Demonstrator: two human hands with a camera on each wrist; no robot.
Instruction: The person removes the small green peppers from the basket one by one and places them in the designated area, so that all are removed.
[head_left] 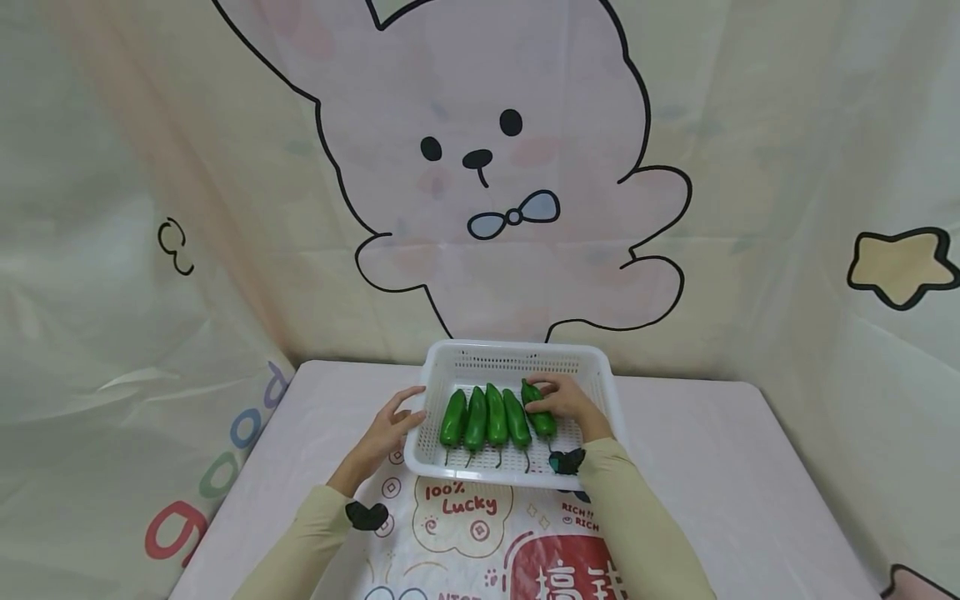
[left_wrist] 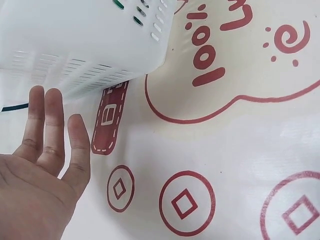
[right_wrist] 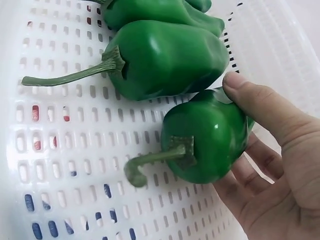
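Observation:
Several green peppers lie side by side in a white plastic basket (head_left: 517,478), stems toward the person. My right hand (head_left: 564,398) holds the rightmost green pepper (right_wrist: 205,137), thumb on one side and fingers on the other. Beside it rests another green pepper (right_wrist: 167,60) with a long stem. At the basket's left wall, my left hand (head_left: 387,431) has its fingers extended, fingertips right at the rim in the head view. In the left wrist view its fingers (left_wrist: 53,130) are straight near the basket's perforated side (left_wrist: 85,72).
The basket stands on a table with a white printed cover (head_left: 465,533), near the table's back edge. A cloth backdrop (head_left: 510,283) with a cartoon animal hangs behind. Dark wrist devices (head_left: 367,516) sit on both sleeves.

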